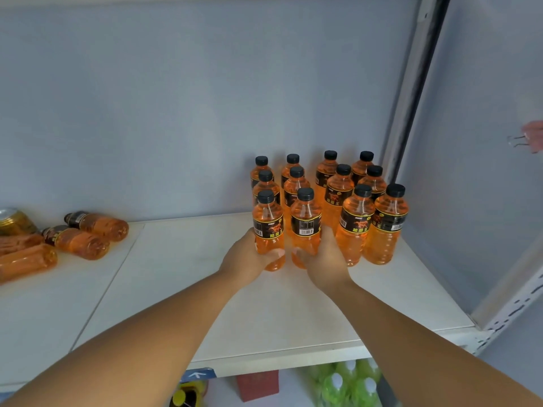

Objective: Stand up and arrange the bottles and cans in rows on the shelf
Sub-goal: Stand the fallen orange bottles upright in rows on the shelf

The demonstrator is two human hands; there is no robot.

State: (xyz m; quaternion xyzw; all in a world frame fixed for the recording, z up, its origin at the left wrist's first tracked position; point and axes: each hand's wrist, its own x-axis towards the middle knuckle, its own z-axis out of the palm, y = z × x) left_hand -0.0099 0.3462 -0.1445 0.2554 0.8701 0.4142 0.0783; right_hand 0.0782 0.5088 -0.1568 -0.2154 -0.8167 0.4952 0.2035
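Several orange drink bottles with black caps stand upright in rows at the right rear of the white shelf [264, 304]. My left hand [248, 258] grips the front-left bottle [268, 221] near its base. My right hand [326, 261] grips the front bottle [305, 218] beside it, also low on the body. Both bottles stand upright on the shelf. At the far left, several orange bottles [79, 240] lie on their sides, next to a gold can [14, 220].
A grey back wall and a metal upright [411, 92] close off the shelf at the rear and right. Two front bottles [388, 224] stand close to the right side panel. Green bottles [346, 383] and a red box [258, 384] sit on the shelf below.
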